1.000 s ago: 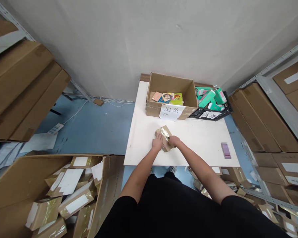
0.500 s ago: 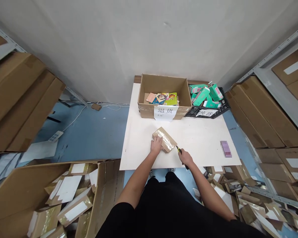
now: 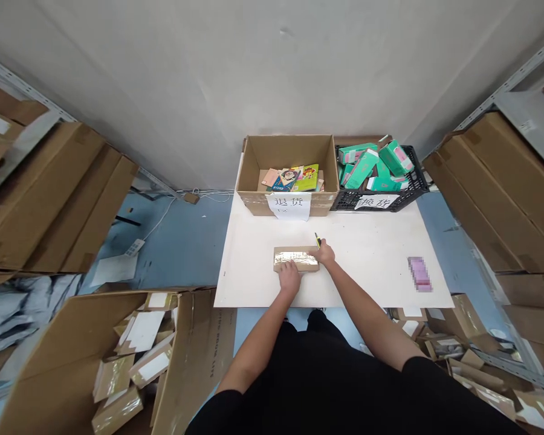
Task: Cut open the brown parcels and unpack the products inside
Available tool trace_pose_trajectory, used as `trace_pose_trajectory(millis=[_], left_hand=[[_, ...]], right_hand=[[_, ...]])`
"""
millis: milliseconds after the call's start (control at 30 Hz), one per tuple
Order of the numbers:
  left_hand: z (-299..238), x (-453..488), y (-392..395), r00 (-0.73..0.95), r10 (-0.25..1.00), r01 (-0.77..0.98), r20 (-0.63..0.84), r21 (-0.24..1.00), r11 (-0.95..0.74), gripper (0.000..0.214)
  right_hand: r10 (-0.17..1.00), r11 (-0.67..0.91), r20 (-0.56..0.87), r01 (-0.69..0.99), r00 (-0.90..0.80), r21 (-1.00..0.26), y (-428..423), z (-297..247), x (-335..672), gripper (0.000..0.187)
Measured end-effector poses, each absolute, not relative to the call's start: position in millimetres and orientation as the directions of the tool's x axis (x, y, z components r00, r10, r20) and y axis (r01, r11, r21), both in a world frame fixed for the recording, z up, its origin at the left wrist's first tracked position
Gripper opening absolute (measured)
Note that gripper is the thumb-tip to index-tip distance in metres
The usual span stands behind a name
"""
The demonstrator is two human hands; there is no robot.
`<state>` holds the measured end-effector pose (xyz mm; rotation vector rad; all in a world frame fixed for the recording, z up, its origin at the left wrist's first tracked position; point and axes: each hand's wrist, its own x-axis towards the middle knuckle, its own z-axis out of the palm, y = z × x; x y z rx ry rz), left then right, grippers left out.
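Note:
A small cardboard box (image 3: 286, 257) sealed with shiny clear tape lies on the white table (image 3: 249, 287), its long side running left to right. My left hand (image 3: 289, 276) holds it at the near edge, fingers over the taped top. At the box's right end is my right hand (image 3: 325, 252), closed around a yellow and black box cutter (image 3: 318, 240). The cutter's tip points toward the wall, clear of the box top. Some fingers of the right hand reach the box's right end; their exact grip is hard to make out.
Behind stand an open carton (image 3: 254, 204) with booklets and a black crate (image 3: 419, 187) of green boxes, both with paper signs. A blurred purple item (image 3: 419, 275) lies at the table's right. A large carton (image 3: 49, 362) of parcels is at left; more parcels (image 3: 476, 368) lie low right.
The box has turned from slanted to level with the table edge. My left hand shifted to its near side. My right hand moved up and left to its right end, cutter now pointing away.

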<state>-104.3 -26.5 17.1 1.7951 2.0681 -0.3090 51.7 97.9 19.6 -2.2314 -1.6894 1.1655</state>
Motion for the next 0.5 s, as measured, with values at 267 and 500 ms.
trace_pose_trajectory(millis=[267,500], left_hand=[[22,-134,4,0.111,0.869,0.988,-0.483,0.148,-0.044,0.07],[14,-133,1,0.09,0.873,0.993,-0.479,0.115,-0.039,0.071]], right_hand=[[0.784,-0.558,-0.614,0.335,-0.088,-0.759,51,-3,100,0.029],[0.716,-0.555,-0.66,0.387,-0.227,-0.736,45,-9,113,0.039]])
